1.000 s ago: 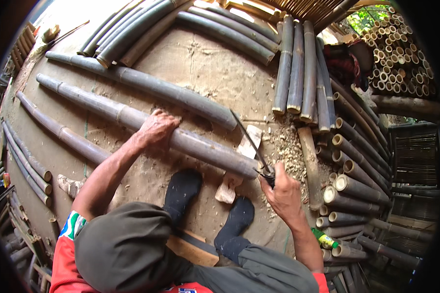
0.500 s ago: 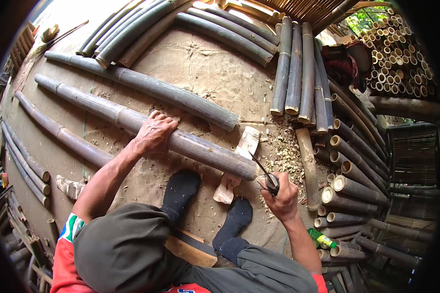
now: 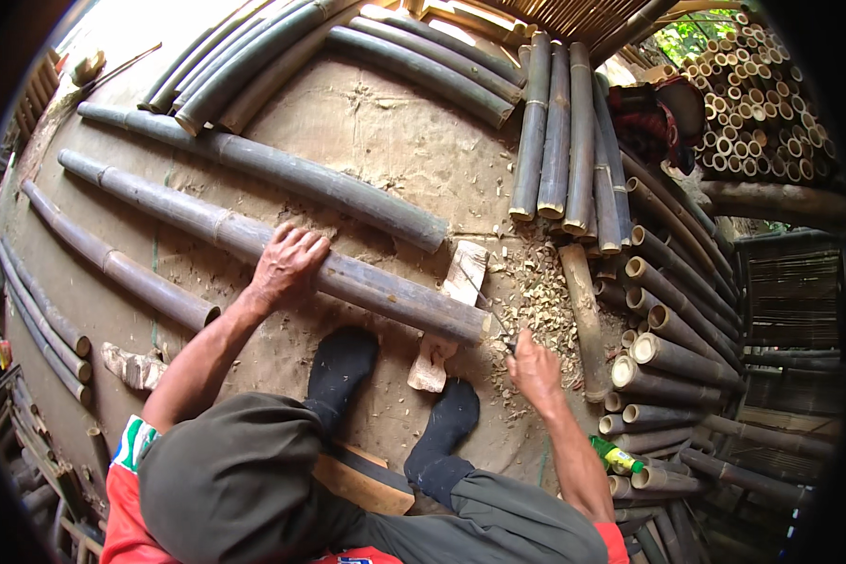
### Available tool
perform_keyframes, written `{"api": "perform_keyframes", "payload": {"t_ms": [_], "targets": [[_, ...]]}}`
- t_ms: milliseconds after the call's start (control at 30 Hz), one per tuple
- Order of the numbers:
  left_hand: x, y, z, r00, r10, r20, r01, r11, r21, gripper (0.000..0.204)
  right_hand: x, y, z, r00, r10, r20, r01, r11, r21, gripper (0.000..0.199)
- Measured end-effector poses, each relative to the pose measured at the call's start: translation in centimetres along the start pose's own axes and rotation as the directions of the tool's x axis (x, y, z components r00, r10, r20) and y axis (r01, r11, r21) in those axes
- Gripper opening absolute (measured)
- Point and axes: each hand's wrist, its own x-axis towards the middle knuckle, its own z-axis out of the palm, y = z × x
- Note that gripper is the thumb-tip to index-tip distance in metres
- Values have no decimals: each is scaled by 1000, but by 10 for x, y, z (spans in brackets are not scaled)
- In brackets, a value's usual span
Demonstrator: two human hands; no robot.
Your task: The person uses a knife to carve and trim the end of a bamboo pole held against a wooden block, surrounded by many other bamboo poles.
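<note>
A long grey-brown bamboo pole (image 3: 254,240) is pinned to the ground by the spread, flat left hand (image 3: 287,268), its cut end resting over a pale wooden chopping block (image 3: 451,310). A dark-bladed knife (image 3: 500,329) is gripped in the closed right hand (image 3: 534,368) beside that end, among scattered chips (image 3: 536,301).

The blade gripped by the right hand (image 3: 536,368) is mostly hidden behind the bamboo pole (image 3: 348,273) end. The wooden block (image 3: 451,310) beneath is partly covered.
</note>
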Motion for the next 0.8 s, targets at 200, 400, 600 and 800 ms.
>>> {"api": "perform_keyframes", "payload": {"t_ms": [200, 400, 600, 800], "targets": [[-30, -5, -2, 997, -75, 15, 74, 995, 69, 44, -10, -64, -71, 963, -111, -246, 172, 954, 244, 30], [-17, 6, 9, 996, -73, -52, 77, 994, 77, 37, 5, 7, 23, 995, 46, 87, -38, 995, -89, 26], [2, -5, -29, 917, -163, 363, 204, 976, -76, 100, -12, -60, -68, 989, -52, -139, 74, 984, 162, 32], [14, -21, -21, 881, -90, 464, 150, 984, -94, 66, 2, -28, -8, 982, -113, -151, 130, 985, 110, 31]]}}
